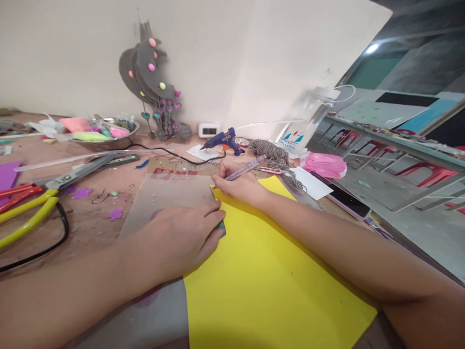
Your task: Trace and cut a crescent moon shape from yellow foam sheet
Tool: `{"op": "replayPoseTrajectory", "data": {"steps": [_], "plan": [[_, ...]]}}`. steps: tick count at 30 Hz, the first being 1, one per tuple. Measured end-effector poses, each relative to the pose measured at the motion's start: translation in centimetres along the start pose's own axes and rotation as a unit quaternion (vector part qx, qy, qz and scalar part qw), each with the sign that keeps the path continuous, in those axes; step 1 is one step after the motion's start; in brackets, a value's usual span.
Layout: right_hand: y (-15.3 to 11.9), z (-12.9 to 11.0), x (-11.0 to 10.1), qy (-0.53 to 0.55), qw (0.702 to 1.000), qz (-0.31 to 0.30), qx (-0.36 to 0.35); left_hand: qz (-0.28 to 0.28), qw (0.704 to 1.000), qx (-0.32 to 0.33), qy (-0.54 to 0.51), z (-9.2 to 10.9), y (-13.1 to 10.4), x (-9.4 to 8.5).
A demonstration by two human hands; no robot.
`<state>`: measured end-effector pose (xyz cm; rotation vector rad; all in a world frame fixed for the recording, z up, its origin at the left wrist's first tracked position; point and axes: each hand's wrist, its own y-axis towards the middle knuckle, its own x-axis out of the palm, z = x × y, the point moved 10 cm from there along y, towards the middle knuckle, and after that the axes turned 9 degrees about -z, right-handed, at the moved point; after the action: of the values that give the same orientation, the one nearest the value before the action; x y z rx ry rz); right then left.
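Observation:
A yellow sheet (269, 271) lies in front of me, partly over a greyish translucent mat. At its left edge my left hand (181, 232) presses a small dark flat piece (223, 229) down on it; most of that piece is hidden under the fingers. My right hand (241, 186) grips a pale patterned pen (247, 168), its tip down near the sheet's top left corner, just beyond the dark piece. The tip itself is covered by the fingers.
Scissors (60, 182) with red and yellow handles lie at left, near a metal bowl (132, 135). Behind the sheet are a blue glue gun (227, 140), grey yarn (271, 151) and a small clock (209, 130). A clear bottle (305, 126) and a phone (345, 198) are at right.

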<state>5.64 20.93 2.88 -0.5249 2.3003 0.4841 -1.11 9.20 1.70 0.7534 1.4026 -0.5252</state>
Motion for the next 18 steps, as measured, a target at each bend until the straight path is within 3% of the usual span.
{"op": "replayPoseTrajectory", "data": {"steps": [12,18], "plan": [[-0.22,0.59,0.50,0.045,0.998,-0.024,0.043,-0.008,1.000,-0.002,-0.005,0.00,0.06,-0.01],[-0.07,0.60,0.59,0.023,0.999,-0.019,0.023,0.003,1.000,-0.003,-0.023,-0.10,0.00,-0.04]]}}
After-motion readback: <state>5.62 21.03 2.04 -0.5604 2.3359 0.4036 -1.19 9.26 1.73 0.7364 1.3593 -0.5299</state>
